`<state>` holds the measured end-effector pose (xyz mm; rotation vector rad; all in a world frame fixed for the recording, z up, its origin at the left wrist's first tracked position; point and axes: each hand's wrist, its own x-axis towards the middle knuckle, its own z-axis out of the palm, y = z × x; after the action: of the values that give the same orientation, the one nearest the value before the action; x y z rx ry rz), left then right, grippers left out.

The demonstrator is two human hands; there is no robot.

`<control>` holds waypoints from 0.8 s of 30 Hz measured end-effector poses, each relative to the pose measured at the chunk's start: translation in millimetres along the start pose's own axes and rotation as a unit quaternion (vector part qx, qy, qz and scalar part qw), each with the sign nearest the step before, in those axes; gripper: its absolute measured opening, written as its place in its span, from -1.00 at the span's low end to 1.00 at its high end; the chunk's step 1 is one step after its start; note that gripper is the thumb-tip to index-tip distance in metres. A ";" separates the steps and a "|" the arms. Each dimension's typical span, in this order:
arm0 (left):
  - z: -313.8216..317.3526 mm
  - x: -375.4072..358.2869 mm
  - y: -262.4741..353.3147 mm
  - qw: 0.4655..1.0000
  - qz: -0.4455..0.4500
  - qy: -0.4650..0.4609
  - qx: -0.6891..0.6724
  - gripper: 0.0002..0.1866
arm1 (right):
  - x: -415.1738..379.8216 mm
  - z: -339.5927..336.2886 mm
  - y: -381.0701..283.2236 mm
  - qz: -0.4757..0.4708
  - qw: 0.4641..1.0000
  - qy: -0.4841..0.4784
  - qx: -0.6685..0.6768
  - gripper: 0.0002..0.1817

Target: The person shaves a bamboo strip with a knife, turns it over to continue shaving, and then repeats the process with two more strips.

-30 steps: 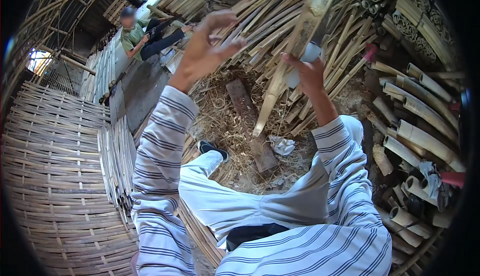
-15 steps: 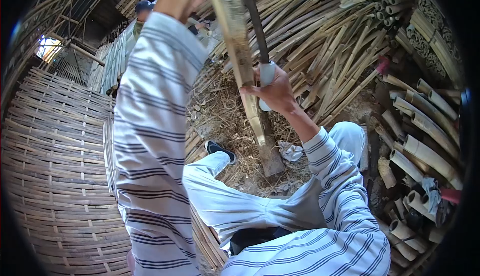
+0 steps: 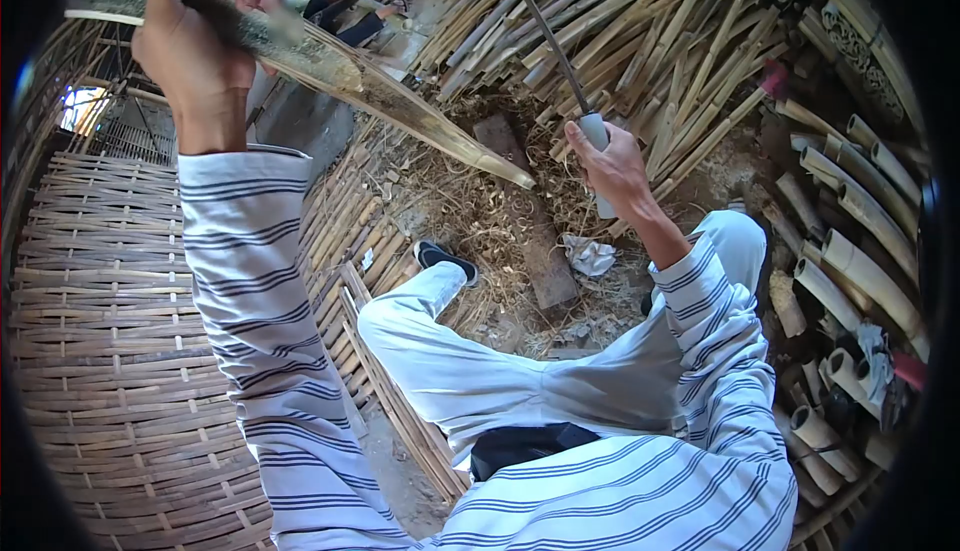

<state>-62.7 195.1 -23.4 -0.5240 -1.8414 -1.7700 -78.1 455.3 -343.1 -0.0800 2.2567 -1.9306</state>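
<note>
My left hand (image 3: 200, 61) is raised at the upper left, its fingers wrapped around a long split bamboo piece (image 3: 400, 101). The bamboo slants down to the right and ends in a pale, narrow tip over the shavings. In my right hand (image 3: 620, 166) is a knife (image 3: 594, 133) with a pale handle. Its long dark blade points up and to the left, apart from the bamboo. Below them a wooden block (image 3: 550, 266) lies on the ground between my legs.
Bamboo shavings (image 3: 490, 221) cover the ground around the block, with a crumpled white scrap (image 3: 590, 255) beside it. Split bamboo strips (image 3: 660, 81) are heaped ahead. Cut bamboo tubes (image 3: 870, 276) are stacked on the right. A woven bamboo panel (image 3: 120, 351) spans the left. Another person's hand (image 3: 390, 11) shows at the back.
My left hand has swung the bamboo left, from steep to a flatter slant and off the block. The knife has moved right, away from the bamboo, its blade now tilted left.
</note>
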 end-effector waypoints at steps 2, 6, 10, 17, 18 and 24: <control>5.7 -5.8 1.7 1.000 0.012 0.013 0.015 -0.80 | -1.3 -1.6 4.1 0.007 1.000 -0.003 -0.005 -0.44; 9.9 -14.6 -7.9 0.999 0.019 0.036 0.024 -0.78 | -5.6 -1.1 19.4 -0.013 1.000 -0.003 0.000 -0.34; 22.6 -26.8 -4.8 0.995 0.035 0.083 0.031 -0.77 | -33.9 10.6 7.5 -0.015 0.996 -0.080 0.032 -0.36; 20.4 -27.8 -10.7 0.993 0.065 0.094 0.025 -0.77 | -90.8 61.2 -63.8 -0.140 0.981 -0.131 0.039 -0.37; 18.5 -27.1 -10.6 0.994 0.063 0.083 0.020 -0.77 | -94.0 63.1 -68.4 -0.149 0.979 -0.140 0.020 -0.37; 27.2 -35.3 -9.1 0.993 0.076 0.075 0.045 -0.78 | -80.6 92.2 19.9 0.034 0.989 -0.139 -0.023 -0.32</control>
<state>-43.4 224.5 -52.3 -0.4712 -1.7218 -1.5743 17.8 380.7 -368.7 -0.2577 2.0911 -1.7139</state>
